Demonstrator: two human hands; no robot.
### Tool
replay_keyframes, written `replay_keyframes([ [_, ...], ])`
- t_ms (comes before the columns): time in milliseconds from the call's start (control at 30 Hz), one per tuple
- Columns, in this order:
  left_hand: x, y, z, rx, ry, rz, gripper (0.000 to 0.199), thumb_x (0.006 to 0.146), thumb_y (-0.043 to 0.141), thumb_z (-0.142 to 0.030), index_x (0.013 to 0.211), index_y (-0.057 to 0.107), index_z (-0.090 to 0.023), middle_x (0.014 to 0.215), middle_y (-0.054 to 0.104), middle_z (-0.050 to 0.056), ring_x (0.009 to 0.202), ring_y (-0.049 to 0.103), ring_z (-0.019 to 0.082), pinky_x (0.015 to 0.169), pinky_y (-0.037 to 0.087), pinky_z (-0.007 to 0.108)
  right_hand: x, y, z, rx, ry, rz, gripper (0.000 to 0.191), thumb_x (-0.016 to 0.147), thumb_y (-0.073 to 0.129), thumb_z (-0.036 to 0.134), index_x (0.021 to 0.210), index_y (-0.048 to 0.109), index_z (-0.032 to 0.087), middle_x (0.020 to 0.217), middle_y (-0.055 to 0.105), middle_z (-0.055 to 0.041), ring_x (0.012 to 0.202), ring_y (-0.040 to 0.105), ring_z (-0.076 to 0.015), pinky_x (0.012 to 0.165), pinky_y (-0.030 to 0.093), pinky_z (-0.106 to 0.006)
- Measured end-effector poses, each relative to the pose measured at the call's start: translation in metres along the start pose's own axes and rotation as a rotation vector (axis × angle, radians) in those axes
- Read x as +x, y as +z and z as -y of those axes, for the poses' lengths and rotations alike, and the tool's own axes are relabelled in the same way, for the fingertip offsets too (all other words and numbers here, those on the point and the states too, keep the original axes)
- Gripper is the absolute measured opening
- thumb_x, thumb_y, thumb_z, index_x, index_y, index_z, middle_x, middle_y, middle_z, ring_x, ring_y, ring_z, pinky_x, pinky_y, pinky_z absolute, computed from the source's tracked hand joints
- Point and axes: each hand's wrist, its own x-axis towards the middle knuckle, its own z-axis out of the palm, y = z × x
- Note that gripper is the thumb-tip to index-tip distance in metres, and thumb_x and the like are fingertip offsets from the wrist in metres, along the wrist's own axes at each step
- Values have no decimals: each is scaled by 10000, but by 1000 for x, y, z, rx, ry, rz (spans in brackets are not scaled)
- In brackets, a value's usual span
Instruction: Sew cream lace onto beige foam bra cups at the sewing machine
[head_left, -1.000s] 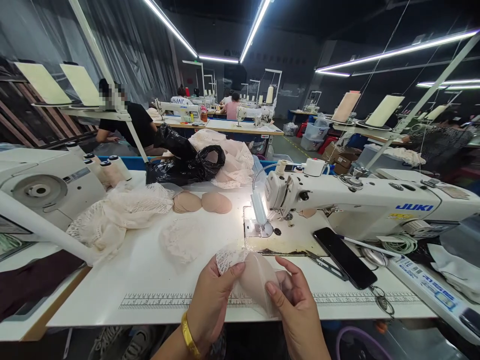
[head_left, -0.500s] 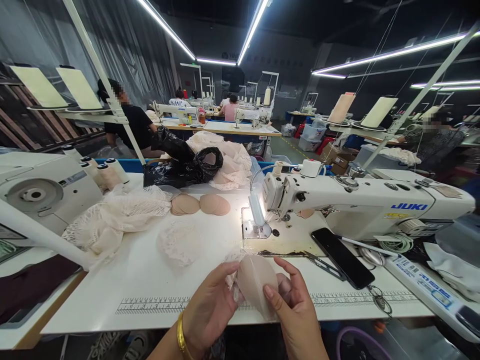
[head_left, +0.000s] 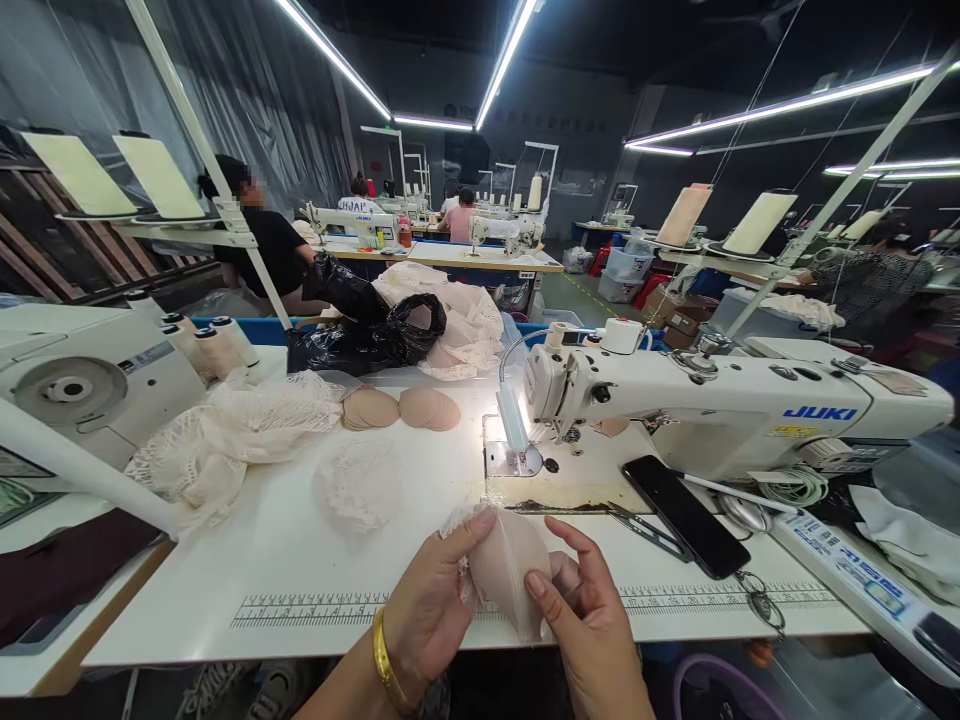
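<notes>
A beige bra cup (head_left: 510, 568), rounded and seamed down its face, is held over the table's front edge between both hands. My left hand (head_left: 435, 590) is closed on its left side, thumb across the top edge, with sheer lace bunched beside the thumb. On the right edge, my right hand (head_left: 589, 615) pinches the cup with thumb and bent fingers; its index finger stands a little away. A round lace piece (head_left: 361, 485) lies flat to the left. Behind it are two fanned stacks of beige ovals, a left stack (head_left: 370, 408) and a right stack (head_left: 430, 409).
A white sewing machine (head_left: 720, 405) with its lamp lit stands right of centre. Near it lie a black phone (head_left: 686, 515) and thread snips (head_left: 651, 530). Lace fabric (head_left: 236, 425) is heaped at left; a black plastic bag (head_left: 367, 330) sits behind. Co-workers sit farther off.
My left hand has shifted slightly right and up, and its thumb now presses over the cup's top edge. The cup has turned a little, showing its seam more plainly. My right hand keeps its grip.
</notes>
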Motion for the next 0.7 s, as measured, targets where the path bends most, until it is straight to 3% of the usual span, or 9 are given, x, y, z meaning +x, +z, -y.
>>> replay_keyframes([
  [167,-1,0,0,23,29,18,273,770,864,-358,905,757,-146,948,754,92,972,686,265,787,546,305,2,-3,0,-24,-4,8,675,770,852,510,1329,575,251,767,688,7,724,662,-200,682,544,-297],
  [300,1,0,0,109,51,97,332,764,864,-388,930,755,-123,960,751,117,959,683,276,754,535,306,3,-4,-1,-38,3,28,680,792,838,498,1358,546,261,786,688,4,749,667,-202,718,548,-310],
  [433,5,0,-6,136,-20,164,318,820,803,-393,934,751,-101,918,745,138,907,689,281,804,534,351,2,-11,-7,-18,9,193,924,773,844,515,1525,346,317,1013,726,-43,955,698,-249,902,534,-401],
  [533,4,1,-24,240,9,305,332,871,734,-429,999,747,-123,942,739,123,913,681,273,842,521,362,11,-28,-5,-141,-38,372,1015,837,782,503,1608,140,349,1164,704,-76,1032,695,-255,967,507,-452],
  [600,0,4,-40,488,65,484,318,840,756,-419,1015,739,-154,933,728,83,888,664,257,829,512,350,27,-41,3,-379,-206,440,863,918,699,391,1605,180,336,1193,689,-94,1015,688,-242,934,521,-431],
  [667,0,7,-54,923,143,714,209,805,771,-322,959,731,-187,905,716,37,842,641,230,809,498,334,53,-49,15,-691,-543,465,598,929,650,251,1486,437,280,1136,693,-99,967,660,-236,843,527,-378],
  [700,3,9,-60,1179,223,824,111,793,756,-240,891,723,-200,881,712,20,835,631,221,823,485,337,68,-50,21,-820,-745,479,402,933,622,200,1330,579,247,1013,707,-78,883,639,-222,761,513,-348],
])
